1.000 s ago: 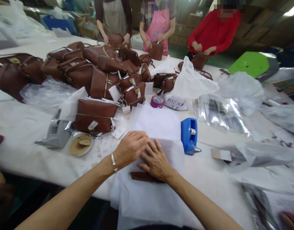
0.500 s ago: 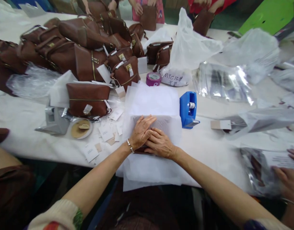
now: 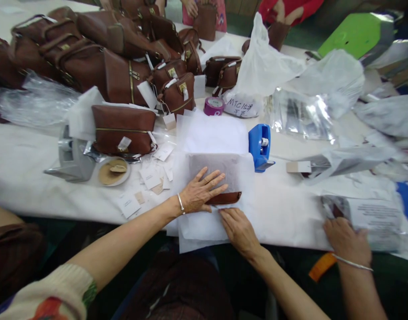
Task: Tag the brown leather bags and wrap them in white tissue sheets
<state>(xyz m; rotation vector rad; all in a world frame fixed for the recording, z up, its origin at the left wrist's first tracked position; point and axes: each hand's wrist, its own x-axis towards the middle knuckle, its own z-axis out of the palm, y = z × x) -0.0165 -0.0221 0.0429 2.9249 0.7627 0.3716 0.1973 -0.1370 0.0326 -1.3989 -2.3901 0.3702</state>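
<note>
My left hand (image 3: 204, 191) lies flat with spread fingers on white tissue paper (image 3: 213, 133), over a brown leather item (image 3: 225, 198) partly covered by the paper. Only a brown strip with a rounded right end shows beyond my fingers. Just below that strip, my right hand (image 3: 239, 229) rests at the paper, its fingertips near the item's lower edge. The right fingers are close together, and whether they pinch the paper is too small to tell. A blue tape dispenser (image 3: 259, 146) stands right of the paper.
Brown bags (image 3: 80, 53) are heaped at the back left. A grey tape dispenser (image 3: 70, 158), a round dish (image 3: 113, 172) and paper tags (image 3: 149, 177) lie left. Purple tape (image 3: 213, 106) and plastic bags are behind. Another person's hand (image 3: 346, 240) touches a wrapped bag at right.
My hands have moved apart; the left has spread over the covered item, and the right has shifted down and right. More of the brown strip shows. The other person's hand at right has moved left.
</note>
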